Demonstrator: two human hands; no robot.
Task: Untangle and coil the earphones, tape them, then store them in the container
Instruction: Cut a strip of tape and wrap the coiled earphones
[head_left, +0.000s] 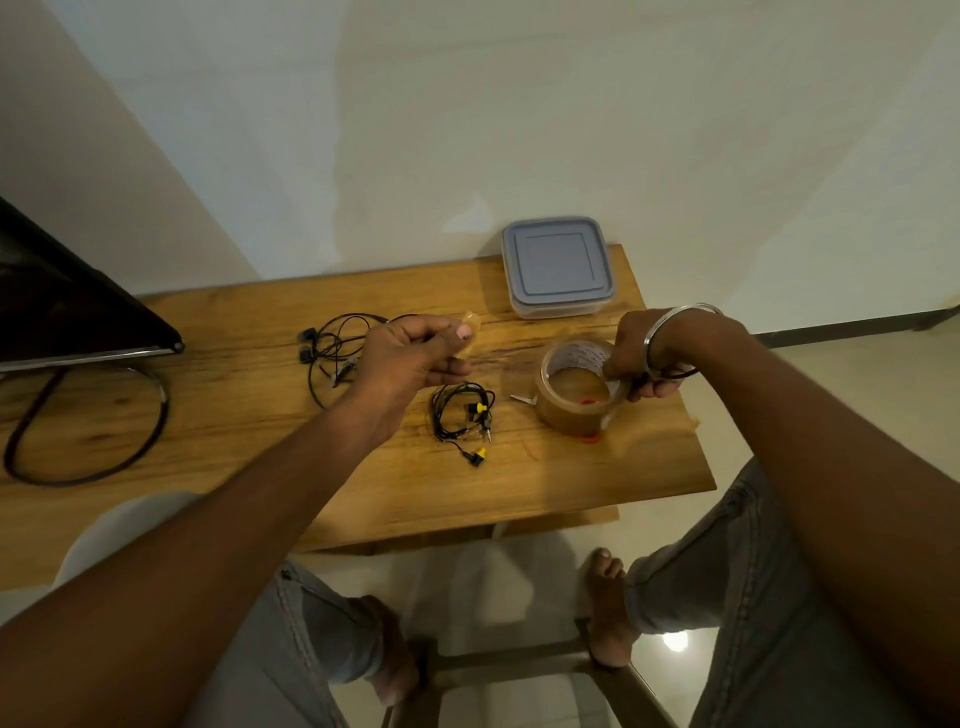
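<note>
My left hand (410, 356) pinches a short strip of brown tape (470, 332) above the wooden table (234, 415). Just beyond that hand lies a tangled black earphone set (332, 353). Another black set with yellow tips (462, 415) lies in front of the hand. My right hand (644, 358) is closed at the right rim of the brown tape roll (576, 400), and a thin black loop of earphone cable (675, 372) shows in its grip. The grey-lidded plastic container (558, 267) stands shut at the table's far edge.
Scissor tips (522, 399) poke out left of the roll; the rest is hidden by it. A dark monitor (67, 312) and a thick black cable loop (88, 431) occupy the table's left end. My knees are under the near edge.
</note>
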